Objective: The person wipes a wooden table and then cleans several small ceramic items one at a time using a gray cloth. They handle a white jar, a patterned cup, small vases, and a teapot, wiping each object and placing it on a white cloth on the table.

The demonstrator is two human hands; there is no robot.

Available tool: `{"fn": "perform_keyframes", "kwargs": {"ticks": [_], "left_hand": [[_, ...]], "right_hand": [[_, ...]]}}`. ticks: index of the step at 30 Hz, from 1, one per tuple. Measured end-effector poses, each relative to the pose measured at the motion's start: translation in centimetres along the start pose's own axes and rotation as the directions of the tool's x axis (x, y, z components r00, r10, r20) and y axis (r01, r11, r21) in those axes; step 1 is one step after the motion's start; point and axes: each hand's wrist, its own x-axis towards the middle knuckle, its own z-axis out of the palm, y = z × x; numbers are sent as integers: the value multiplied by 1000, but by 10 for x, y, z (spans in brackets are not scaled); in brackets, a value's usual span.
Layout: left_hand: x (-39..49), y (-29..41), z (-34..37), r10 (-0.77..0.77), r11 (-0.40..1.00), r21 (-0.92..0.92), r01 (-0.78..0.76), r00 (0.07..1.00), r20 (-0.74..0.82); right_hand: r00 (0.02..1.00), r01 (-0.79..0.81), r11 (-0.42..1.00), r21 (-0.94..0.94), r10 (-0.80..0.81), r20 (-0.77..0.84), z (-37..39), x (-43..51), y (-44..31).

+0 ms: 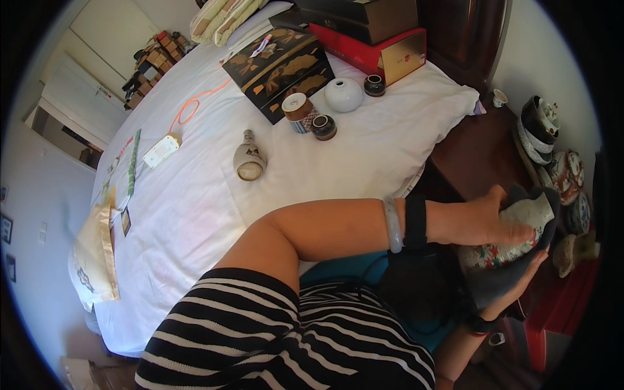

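Over at the right, my left hand (480, 222) grips a pale ceramic vase (529, 214) painted with red and green figures. A dark grey cloth (512, 278) lies around the vase's far side and underside. My right hand (529, 275) supports the cloth and vase from below, its palm against the cloth. The vase is tilted, and part of its body is hidden by my left fingers and the cloth.
On the white-sheeted bed (336, 170) are a small bottle vase (249, 158), a round white vase (343, 95), dark jars (323, 127), a lacquered box (282, 63) and a power strip (162, 150). Several ceramics crowd a brown wooden surface (470, 151) near the vase, including a stacked bowl (536, 119).
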Motion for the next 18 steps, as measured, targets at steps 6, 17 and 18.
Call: {"fn": "perform_keyframes", "kwargs": {"ticks": [6, 17, 18], "left_hand": [[-18, 9, -28, 433, 657, 733, -178, 885, -173], [-54, 20, -50, -26, 903, -428, 34, 999, 24], [-62, 23, -51, -29, 842, -536, 61, 997, 68]], "right_hand": [[992, 128, 982, -140, -127, 18, 43, -16, 17], [869, 258, 961, -99, -186, 458, 46, -16, 24], [848, 273, 956, -106, -187, 496, 44, -14, 23]]}}
